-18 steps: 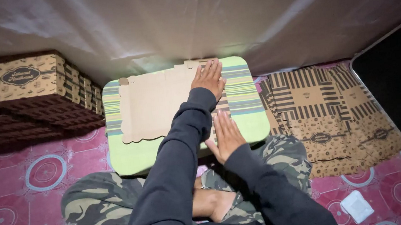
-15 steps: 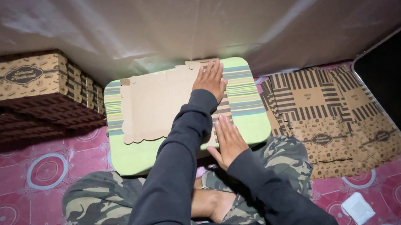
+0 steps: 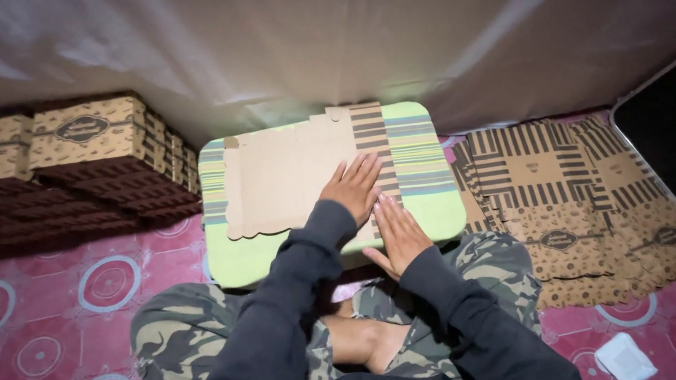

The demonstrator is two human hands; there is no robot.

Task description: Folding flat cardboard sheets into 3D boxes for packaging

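A flat tan cardboard box blank (image 3: pixel 282 184) lies on a small green table with striped ends (image 3: pixel 432 196), set over my crossed legs. A narrow brown-striped flap (image 3: pixel 368 131) is folded over along the blank's right side. My left hand (image 3: pixel 352 188) rests palm down, fingers extended, on the blank at that flap. My right hand (image 3: pixel 396 230) lies flat just beside it, nearer me, on the flap's near end at the table's front edge. Neither hand grips anything.
Assembled patterned boxes (image 3: pixel 86 134) are stacked at the left by the fabric wall. A pile of flat printed box blanks (image 3: pixel 576 197) lies on the floor at the right. A small white packet (image 3: pixel 624 358) sits at the lower right on the pink patterned mat (image 3: pixel 41 334).
My left hand has slid from the blank's far edge back toward me along the striped flap. My right hand has stayed almost where it was.
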